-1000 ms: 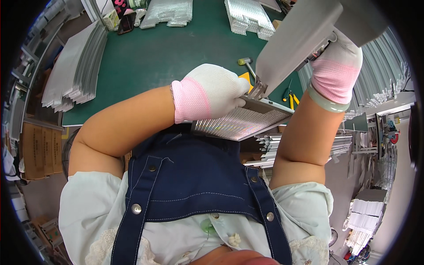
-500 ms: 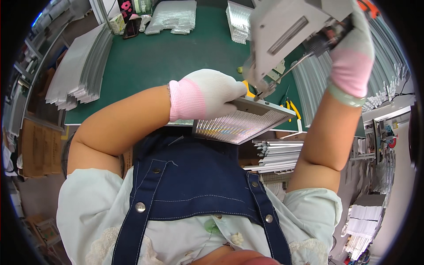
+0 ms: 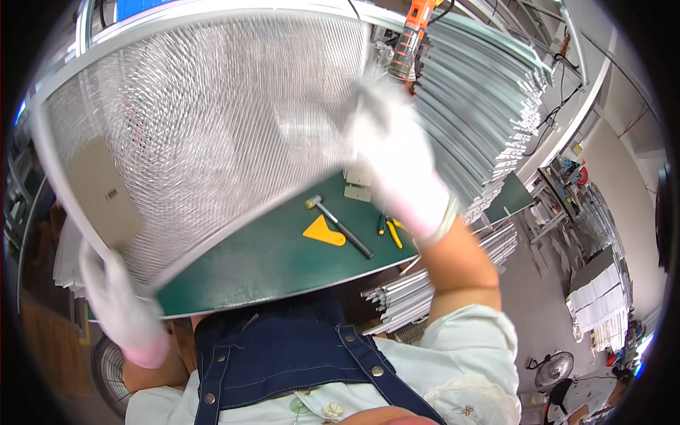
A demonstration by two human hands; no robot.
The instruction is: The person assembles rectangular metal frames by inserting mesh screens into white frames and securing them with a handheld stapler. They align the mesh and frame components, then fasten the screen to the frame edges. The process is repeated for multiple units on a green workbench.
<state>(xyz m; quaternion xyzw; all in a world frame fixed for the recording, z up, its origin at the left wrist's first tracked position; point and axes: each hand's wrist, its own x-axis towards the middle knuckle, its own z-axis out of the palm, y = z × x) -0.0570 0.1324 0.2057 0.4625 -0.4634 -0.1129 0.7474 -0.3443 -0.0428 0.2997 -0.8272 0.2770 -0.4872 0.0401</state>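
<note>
A large framed panel (image 3: pixel 234 120), with a see-through ribbed or pleated sheet inside a thin pale frame, is tilted up above the green table (image 3: pixel 248 269). My left hand (image 3: pixel 124 304), in a white glove with a pink cuff, is closed on its near left edge. A flat beige plate (image 3: pixel 106 188) shows at that end. My right hand (image 3: pixel 393 152), gloved alike and smeared by motion, is at the panel's right edge; its fingers cannot be made out clearly. Below lie a hammer (image 3: pixel 343 228), a yellow scraper (image 3: pixel 324 231) and yellow-handled pliers (image 3: pixel 394 234).
An orange-and-black power screwdriver (image 3: pixel 412 42) hangs at the back. Long grey frame strips (image 3: pixel 474 106) are stacked on the right, with more strips (image 3: pixel 432 290) under the table edge. A fan (image 3: pixel 110 372) stands at lower left. Another person (image 3: pixel 591 400) is at far lower right.
The panel has swung from on edge near my body to raised and broad over the table. My left hand has moved down left, my right hand inward. The hammer and scraper have come into fuller view.
</note>
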